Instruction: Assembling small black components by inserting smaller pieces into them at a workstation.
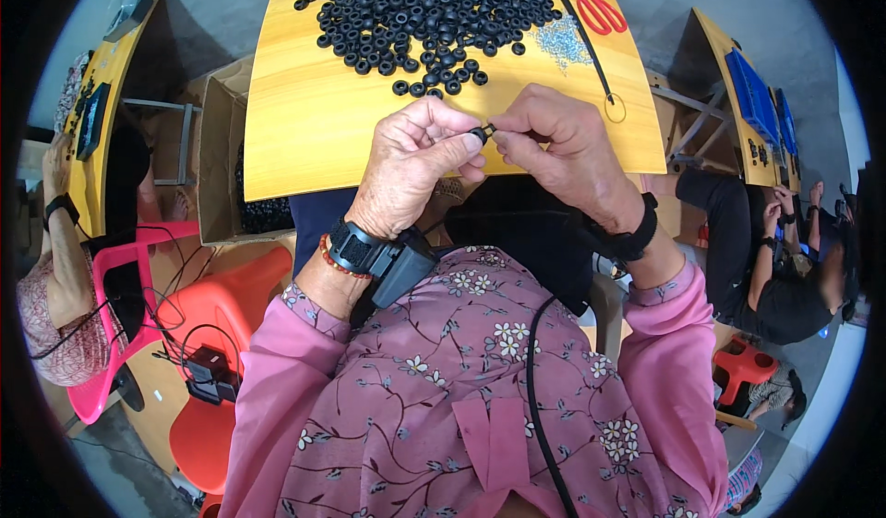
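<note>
My left hand (pixel 420 154) is closed, its thumb and fingers pinching a small black ring-shaped piece (pixel 479 134) above the table's near edge. Close against it, my right hand (pixel 558 149) is closed too. Its thumb and forefinger pinch at the right side of that piece, and what lies between them is too small to make out. Just beyond my hands, a big heap of black ring-shaped pieces (pixel 415 20) spreads over the yellow table (pixel 314 130), with a few loose ones at its near side. A pile of tiny clear or silvery bits (pixel 561 43) lies to the right.
Red-handled scissors (pixel 600 12) lie at the far right of the table, beside a thin black stick (pixel 591 52) with a wire loop (pixel 615 107). A cardboard box (pixel 220 158) stands left. Red chairs (pixel 217 306) and other people at tables are on both sides.
</note>
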`<action>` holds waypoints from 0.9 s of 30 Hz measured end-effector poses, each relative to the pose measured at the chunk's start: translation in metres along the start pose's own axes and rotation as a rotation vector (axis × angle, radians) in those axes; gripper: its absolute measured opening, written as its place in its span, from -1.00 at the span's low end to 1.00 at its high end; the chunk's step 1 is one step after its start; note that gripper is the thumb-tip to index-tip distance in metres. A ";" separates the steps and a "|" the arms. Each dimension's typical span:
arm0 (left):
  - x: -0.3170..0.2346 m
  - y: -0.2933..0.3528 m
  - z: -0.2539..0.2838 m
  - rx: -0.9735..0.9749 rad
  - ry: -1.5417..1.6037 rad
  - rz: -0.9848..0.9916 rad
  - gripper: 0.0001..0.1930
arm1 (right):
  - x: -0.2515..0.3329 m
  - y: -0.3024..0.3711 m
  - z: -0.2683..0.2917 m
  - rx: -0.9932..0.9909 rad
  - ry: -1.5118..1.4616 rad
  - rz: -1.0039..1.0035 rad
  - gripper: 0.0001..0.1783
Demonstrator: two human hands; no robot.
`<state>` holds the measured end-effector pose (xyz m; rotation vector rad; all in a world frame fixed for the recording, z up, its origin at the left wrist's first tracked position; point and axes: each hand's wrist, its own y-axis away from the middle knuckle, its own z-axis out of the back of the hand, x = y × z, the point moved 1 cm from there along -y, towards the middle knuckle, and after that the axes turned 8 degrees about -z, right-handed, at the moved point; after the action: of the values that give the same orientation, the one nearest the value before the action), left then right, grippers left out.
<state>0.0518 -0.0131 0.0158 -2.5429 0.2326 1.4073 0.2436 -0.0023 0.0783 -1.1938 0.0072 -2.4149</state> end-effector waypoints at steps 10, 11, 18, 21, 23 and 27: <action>0.002 0.002 -0.002 -0.019 0.053 -0.014 -0.93 | 0.003 -0.004 0.003 0.048 0.077 0.161 -0.93; 0.005 0.002 -0.002 -0.004 0.068 -0.021 -0.92 | 0.002 -0.004 0.003 0.062 0.049 0.136 -0.91; 0.007 0.003 -0.004 0.025 0.112 0.053 -0.87 | -0.001 -0.004 0.004 0.086 0.070 0.208 -0.82; 0.008 0.005 -0.003 0.035 0.105 0.137 -0.86 | -0.001 0.002 0.004 0.090 0.164 0.235 -0.75; 0.009 0.006 -0.003 0.040 0.109 0.172 -0.87 | 0.004 0.004 0.004 0.115 0.233 0.239 -0.70; 0.011 0.006 -0.001 0.068 0.101 0.169 -0.91 | 0.011 0.010 0.003 0.136 0.293 0.244 -0.67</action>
<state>0.0568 -0.0195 0.0061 -2.5923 0.5151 1.3028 0.2445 -0.0146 0.0865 -0.7266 0.0730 -2.3092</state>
